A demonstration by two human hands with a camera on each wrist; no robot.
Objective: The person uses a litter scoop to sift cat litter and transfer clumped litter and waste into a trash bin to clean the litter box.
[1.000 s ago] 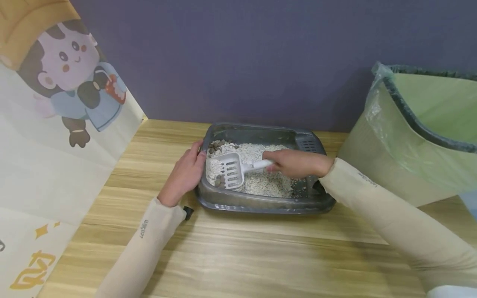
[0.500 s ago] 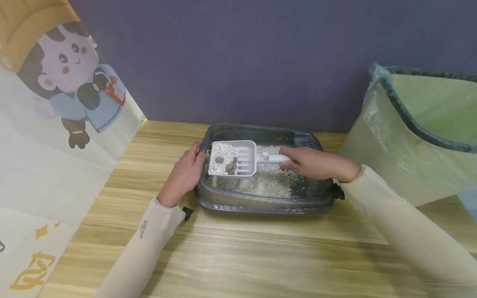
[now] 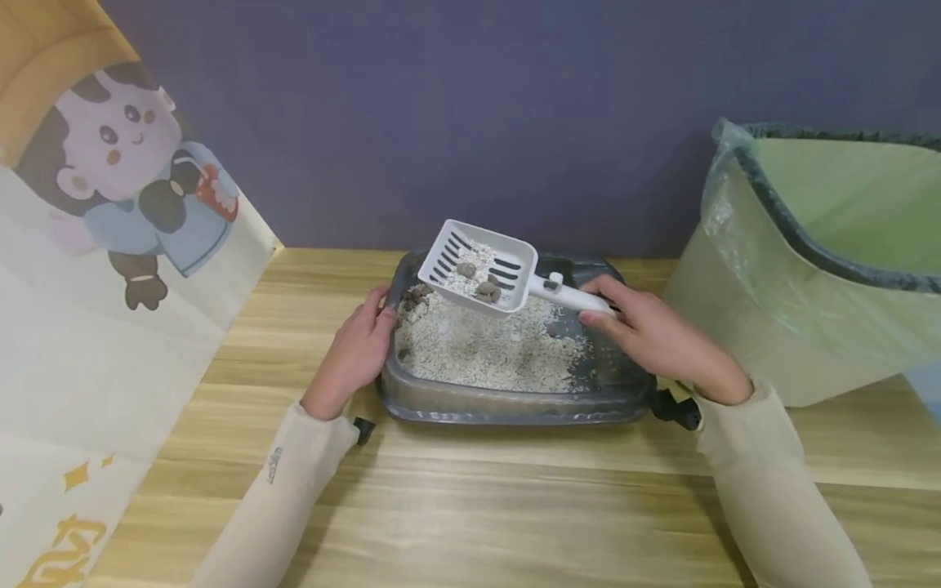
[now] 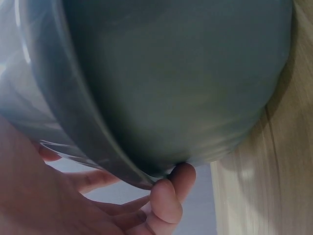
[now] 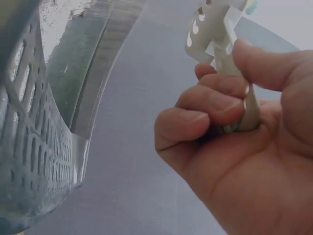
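My right hand [image 3: 657, 335] grips the handle of a white slotted scoop [image 3: 520, 269], which hangs level above the grey litter tray [image 3: 507, 406]. Pale litter and several brown-grey clumps [image 3: 488, 289] lie in the scoop. In the right wrist view, fingers of the hand [image 5: 234, 132] curl round the scoop's handle [image 5: 252, 110]. At the tray's left end, my left hand [image 3: 351, 351] holds the rim. The left wrist view has the left hand [image 4: 73, 196] with fingers bent round the tray's rim [image 4: 83, 107]. Litter covers much of the tray's floor, with clumps at its left end.
A tall bin [image 3: 779, 294] with a clear green liner stands right of the tray. Behind the tray rises a dark blue-purple wall [image 3: 470, 114]. A white panel with a cartoon figure [image 3: 140, 163] borders the wooden tabletop [image 3: 515, 506] on the left.
The scoop has come up out of the litter with litter and clumps in it, then higher and to the right with my right hand. The left hand stays on the rim; the view has shifted slightly.
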